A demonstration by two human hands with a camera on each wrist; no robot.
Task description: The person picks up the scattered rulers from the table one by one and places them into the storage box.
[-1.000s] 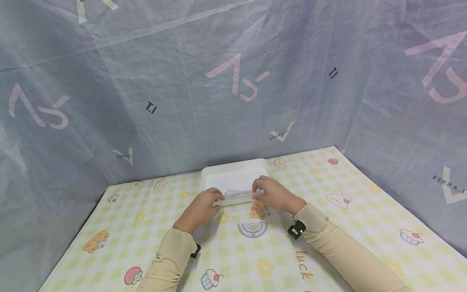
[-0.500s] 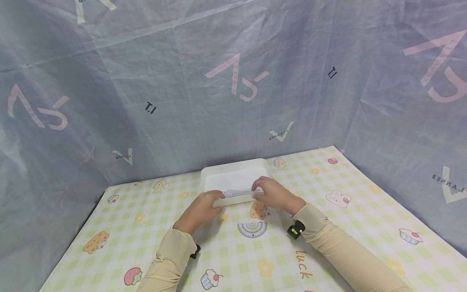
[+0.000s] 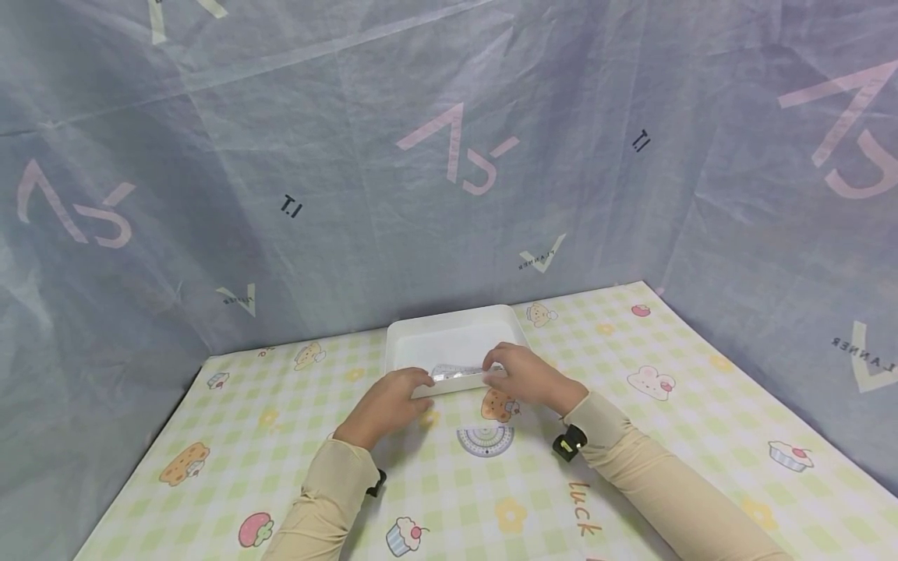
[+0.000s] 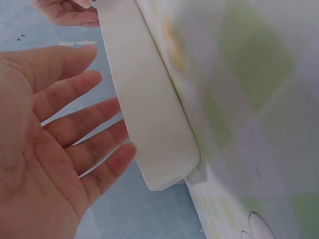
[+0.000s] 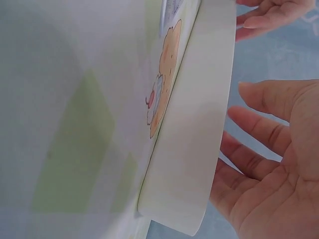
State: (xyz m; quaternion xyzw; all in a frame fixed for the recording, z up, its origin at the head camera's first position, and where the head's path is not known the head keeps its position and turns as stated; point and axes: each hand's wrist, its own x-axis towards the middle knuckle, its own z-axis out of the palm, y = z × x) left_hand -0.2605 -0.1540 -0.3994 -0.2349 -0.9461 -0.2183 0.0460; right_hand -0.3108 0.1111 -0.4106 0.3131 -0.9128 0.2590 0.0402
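Observation:
A white rectangular tray [image 3: 449, 343] stands at the back of the table. Inside it, along the front wall, lie clear plastic measuring tools [image 3: 452, 370] with printed markings, a ruler among them. My left hand [image 3: 389, 401] is at the tray's front left corner; in the left wrist view its fingers [image 4: 84, 122] are spread, their tips at the rim. At the front right, my right hand [image 3: 526, 375] reaches over the rim, and the right wrist view shows its fingers [image 5: 249, 154] loosely bent, partly hidden behind the tray wall. Nothing shows in either hand.
A clear protractor [image 3: 486, 441] lies on the table in front of the tray. The checked tablecloth [image 3: 210, 436] carries printed cartoon pictures. A grey-blue curtain [image 3: 337, 257] hangs close behind the tray and along both sides.
The clear ruler, held between both hands at the tray's front rim a second ago, has gone down into the tray. Both hands have let go, staying near the rim.

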